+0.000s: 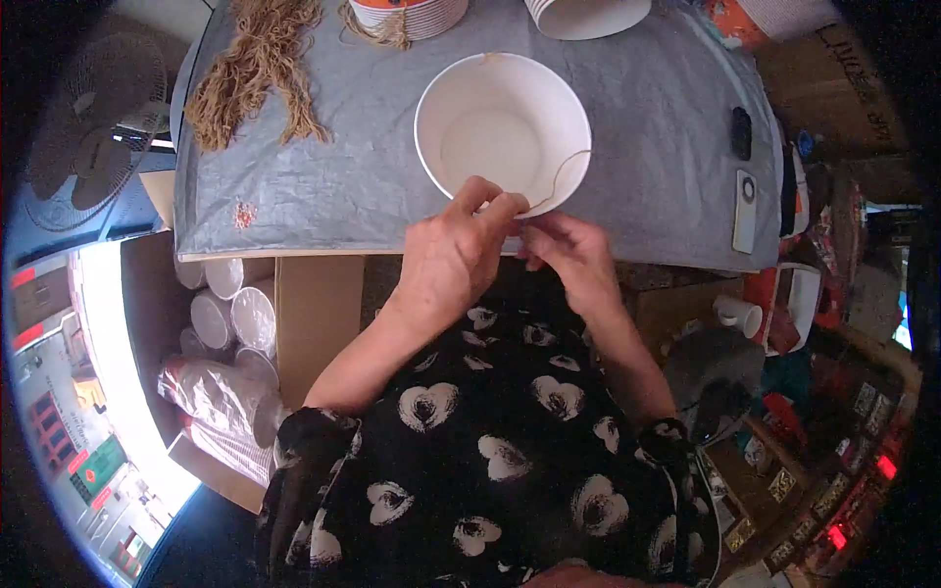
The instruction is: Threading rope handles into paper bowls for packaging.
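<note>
A white paper bucket (490,142) stands at the near edge of the table with its open mouth toward me. My left hand (446,250) is closed at its near rim, the fingertips bent over the edge. A thin brown twine (561,176) comes from beside those fingertips, curves up inside the bucket and crosses the right rim. My right hand (576,260) is closed just outside and below the near rim; what its fingertips pinch is hidden. Another bit of twine shows at the bucket's far rim.
A bundle of brown twine (260,73) lies at the far left of the grey-covered table (323,196). More buckets (593,15) stand along the back. A phone-like white device (745,211) and a black object (741,132) lie right. Below left, a cardboard box (319,314) holds wrapped buckets.
</note>
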Demonstrator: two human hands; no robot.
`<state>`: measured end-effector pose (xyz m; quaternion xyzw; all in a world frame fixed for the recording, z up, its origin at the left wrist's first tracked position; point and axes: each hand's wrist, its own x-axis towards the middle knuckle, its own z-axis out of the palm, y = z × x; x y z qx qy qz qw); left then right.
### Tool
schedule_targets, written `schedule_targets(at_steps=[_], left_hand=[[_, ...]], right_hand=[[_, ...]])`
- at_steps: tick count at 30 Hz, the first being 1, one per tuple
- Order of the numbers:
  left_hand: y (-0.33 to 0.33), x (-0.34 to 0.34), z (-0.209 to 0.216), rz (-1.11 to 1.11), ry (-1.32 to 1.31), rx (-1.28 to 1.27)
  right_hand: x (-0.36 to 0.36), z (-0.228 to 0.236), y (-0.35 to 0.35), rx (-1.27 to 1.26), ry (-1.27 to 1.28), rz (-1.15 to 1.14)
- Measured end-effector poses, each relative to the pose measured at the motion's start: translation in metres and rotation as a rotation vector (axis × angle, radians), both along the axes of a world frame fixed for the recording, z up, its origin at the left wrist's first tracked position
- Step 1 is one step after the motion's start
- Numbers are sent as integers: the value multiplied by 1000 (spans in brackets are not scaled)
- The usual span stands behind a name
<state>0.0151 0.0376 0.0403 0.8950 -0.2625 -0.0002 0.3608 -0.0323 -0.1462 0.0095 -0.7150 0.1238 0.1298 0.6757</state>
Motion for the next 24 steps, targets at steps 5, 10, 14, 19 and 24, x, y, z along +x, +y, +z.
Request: schedule_targets(at_steps=[5,10,14,19,24], left_hand=[[3,0,2,8,-1,-9],[17,3,11,2,84,9],[33,10,22,-8,54,-176],[57,-23,103,-383,-350,-1058],[46,-16,153,-832,-609,-1567]], right_hand=[[-2,-20,9,341,-4,-120],[-6,8,-2,49,-117,-19],[-4,31,-9,-102,-377,-78],[9,41,-16,-337,-645,-51],[7,50,-11,-421,-623,-46]])
